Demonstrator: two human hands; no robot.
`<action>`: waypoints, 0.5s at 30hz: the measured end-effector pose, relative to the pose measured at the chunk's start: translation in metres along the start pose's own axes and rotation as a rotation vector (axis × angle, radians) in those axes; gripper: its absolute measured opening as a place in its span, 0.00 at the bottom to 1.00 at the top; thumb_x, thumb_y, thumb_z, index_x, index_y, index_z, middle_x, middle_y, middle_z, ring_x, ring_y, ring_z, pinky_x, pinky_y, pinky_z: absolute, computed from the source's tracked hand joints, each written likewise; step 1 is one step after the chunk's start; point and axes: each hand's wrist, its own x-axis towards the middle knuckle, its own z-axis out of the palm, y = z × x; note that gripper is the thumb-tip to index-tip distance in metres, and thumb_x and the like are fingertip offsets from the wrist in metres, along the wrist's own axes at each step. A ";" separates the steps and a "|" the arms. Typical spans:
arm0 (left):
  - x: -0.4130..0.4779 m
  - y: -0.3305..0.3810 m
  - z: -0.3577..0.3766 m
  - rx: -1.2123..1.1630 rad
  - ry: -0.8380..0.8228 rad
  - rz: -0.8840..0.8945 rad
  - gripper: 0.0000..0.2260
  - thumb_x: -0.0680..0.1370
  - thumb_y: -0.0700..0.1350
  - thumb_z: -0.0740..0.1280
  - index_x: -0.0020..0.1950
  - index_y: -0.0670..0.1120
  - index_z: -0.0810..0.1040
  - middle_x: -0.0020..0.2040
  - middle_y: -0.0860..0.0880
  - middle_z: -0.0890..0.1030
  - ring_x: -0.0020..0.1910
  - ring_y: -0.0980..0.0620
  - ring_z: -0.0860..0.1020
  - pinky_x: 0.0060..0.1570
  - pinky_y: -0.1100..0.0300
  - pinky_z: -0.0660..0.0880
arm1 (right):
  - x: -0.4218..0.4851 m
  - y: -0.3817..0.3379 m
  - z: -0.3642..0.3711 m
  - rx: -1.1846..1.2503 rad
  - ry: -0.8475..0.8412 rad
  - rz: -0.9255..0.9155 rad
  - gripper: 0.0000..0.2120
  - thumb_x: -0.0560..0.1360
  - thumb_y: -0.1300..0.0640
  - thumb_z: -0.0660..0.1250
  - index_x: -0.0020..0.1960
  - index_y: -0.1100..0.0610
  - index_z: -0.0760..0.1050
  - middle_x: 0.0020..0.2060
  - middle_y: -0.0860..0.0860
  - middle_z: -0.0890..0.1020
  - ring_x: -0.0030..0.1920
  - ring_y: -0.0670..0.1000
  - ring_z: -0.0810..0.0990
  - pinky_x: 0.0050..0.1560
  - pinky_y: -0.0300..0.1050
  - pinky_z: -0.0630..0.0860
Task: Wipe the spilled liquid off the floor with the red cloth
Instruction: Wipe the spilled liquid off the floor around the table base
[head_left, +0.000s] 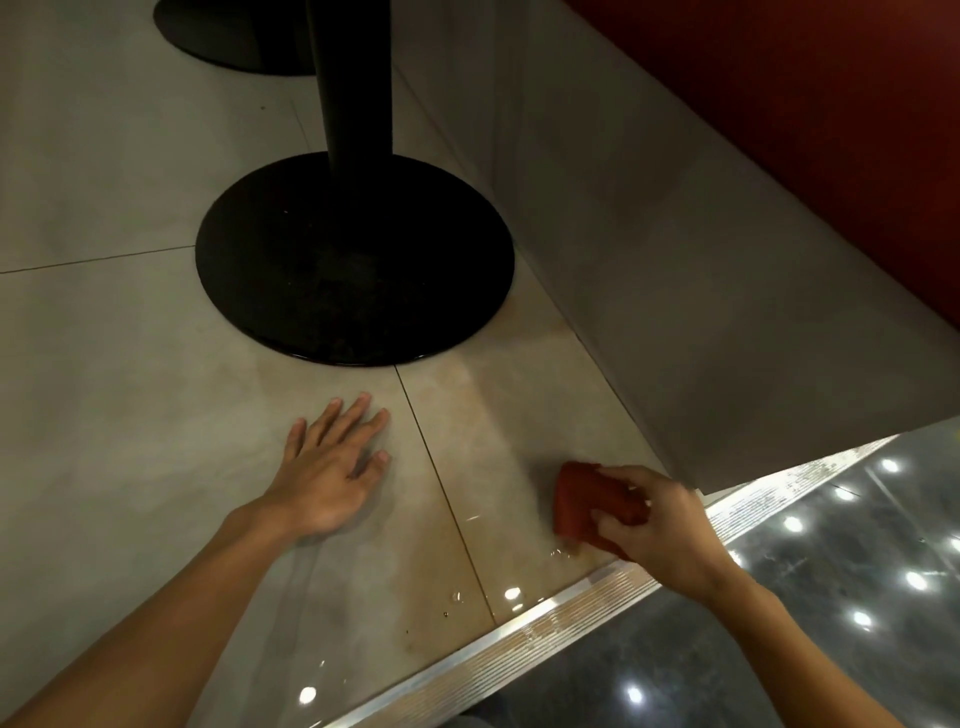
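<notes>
Red cloth (587, 501) is folded into a small thick pad and lies on the beige floor tile (156, 415), near the metal step edging (571, 603). The right hand (660, 525) grips it from above, fingers and thumb curled around its far side. The left hand (332, 467) lies flat on the tile with fingers spread and holds nothing; it seems to support the body. Spilled liquid (483, 592) shines as a thin wet film with small drops between the cloth and the edging. I judge the cloth soft and light, and heavier once it is wet. Holding it over the top lets the palm press it down. The wet tile is probably slippery.
</notes>
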 end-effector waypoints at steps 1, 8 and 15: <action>-0.001 0.002 -0.003 -0.005 0.036 0.000 0.25 0.80 0.61 0.49 0.77 0.61 0.50 0.78 0.60 0.44 0.76 0.57 0.39 0.74 0.51 0.38 | 0.006 -0.005 -0.003 0.070 0.022 0.018 0.20 0.67 0.54 0.76 0.57 0.43 0.78 0.44 0.38 0.81 0.43 0.38 0.80 0.43 0.26 0.74; 0.009 -0.003 -0.017 0.064 0.173 -0.154 0.29 0.79 0.59 0.55 0.78 0.55 0.50 0.79 0.53 0.48 0.77 0.50 0.45 0.75 0.46 0.46 | 0.098 -0.060 0.006 0.413 0.251 0.008 0.20 0.73 0.60 0.72 0.62 0.45 0.75 0.49 0.46 0.83 0.45 0.43 0.82 0.45 0.31 0.76; 0.016 -0.015 -0.014 0.079 0.108 -0.191 0.31 0.77 0.66 0.48 0.77 0.61 0.42 0.78 0.59 0.40 0.77 0.54 0.39 0.74 0.47 0.39 | 0.193 -0.096 0.050 -0.104 0.174 0.101 0.23 0.76 0.49 0.65 0.69 0.55 0.70 0.63 0.59 0.73 0.63 0.60 0.71 0.62 0.47 0.69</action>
